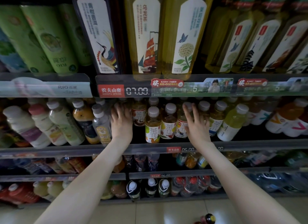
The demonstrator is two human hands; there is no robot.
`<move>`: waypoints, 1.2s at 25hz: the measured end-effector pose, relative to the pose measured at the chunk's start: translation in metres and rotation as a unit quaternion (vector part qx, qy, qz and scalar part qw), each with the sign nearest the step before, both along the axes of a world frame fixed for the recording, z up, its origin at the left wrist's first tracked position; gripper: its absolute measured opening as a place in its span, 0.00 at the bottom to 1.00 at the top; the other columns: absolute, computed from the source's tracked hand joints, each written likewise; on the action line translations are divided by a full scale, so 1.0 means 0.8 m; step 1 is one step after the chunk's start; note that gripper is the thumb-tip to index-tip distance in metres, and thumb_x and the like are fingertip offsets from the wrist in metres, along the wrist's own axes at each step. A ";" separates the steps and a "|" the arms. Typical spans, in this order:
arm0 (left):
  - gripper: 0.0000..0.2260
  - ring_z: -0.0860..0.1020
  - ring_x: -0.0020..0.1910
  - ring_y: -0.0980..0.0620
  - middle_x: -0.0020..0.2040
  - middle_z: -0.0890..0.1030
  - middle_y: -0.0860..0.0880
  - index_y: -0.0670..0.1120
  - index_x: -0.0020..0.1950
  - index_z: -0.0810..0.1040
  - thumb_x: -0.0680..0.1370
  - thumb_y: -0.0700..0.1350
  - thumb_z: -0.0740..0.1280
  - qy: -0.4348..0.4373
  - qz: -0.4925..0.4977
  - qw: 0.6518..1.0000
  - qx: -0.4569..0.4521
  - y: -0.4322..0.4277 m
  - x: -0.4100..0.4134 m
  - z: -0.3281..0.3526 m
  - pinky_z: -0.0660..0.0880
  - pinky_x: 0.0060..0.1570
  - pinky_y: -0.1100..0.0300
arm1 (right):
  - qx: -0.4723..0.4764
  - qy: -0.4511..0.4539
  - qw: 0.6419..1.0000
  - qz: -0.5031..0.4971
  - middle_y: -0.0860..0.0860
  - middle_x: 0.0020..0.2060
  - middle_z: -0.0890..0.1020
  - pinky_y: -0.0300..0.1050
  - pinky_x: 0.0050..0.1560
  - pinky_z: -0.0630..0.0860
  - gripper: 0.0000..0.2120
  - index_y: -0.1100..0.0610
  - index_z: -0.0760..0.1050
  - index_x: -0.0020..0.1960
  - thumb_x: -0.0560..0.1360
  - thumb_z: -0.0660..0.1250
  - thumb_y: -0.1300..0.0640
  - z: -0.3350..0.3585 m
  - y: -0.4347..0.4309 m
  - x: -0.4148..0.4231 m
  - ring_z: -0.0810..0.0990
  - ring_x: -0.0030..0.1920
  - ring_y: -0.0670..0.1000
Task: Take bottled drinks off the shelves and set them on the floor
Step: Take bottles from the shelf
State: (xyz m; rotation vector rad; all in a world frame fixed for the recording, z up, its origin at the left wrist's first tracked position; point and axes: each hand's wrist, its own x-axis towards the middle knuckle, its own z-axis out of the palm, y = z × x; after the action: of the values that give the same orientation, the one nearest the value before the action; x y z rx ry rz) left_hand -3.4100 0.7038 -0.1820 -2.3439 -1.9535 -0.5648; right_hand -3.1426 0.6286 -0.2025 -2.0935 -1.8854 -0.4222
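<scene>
Single view, head-worn, wide-angle. It faces the shelves (166, 146) close up and almost square-on, pitched downward: big bottles crowd the top edge, the floor (158, 212) shows along the bottom. Both forearms enter from below; the left hand (121, 122) and right hand (196, 123) sit mid-frame. Shelf rails bow toward the frame edges.

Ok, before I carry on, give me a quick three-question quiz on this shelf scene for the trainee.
1. True or false: the left hand and right hand each grip a bottle.
2. The price display just above the hands reads: A 05.00, B 07.00, C 09.00.
3. Fill in: one bottle at the bottom edge stands on the ____.
Key: 1 false, both are open; 2 B; 3 floor.
</scene>
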 end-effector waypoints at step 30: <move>0.42 0.53 0.73 0.35 0.75 0.54 0.37 0.49 0.75 0.58 0.66 0.48 0.76 0.035 -0.172 0.977 0.118 -0.108 0.245 -0.046 0.49 0.64 0.32 | 0.046 0.551 0.809 -0.201 0.54 0.61 0.76 0.51 0.59 0.73 0.29 0.54 0.64 0.67 0.71 0.73 0.56 -0.016 -0.046 0.164 0.76 0.61 0.57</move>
State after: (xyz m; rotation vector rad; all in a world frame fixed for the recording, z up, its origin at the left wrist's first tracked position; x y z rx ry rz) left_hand -3.2138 0.6177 -0.2185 -2.5158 -1.3714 -0.6777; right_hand -3.0117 0.5916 -0.2150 -1.9330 -0.7227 0.5422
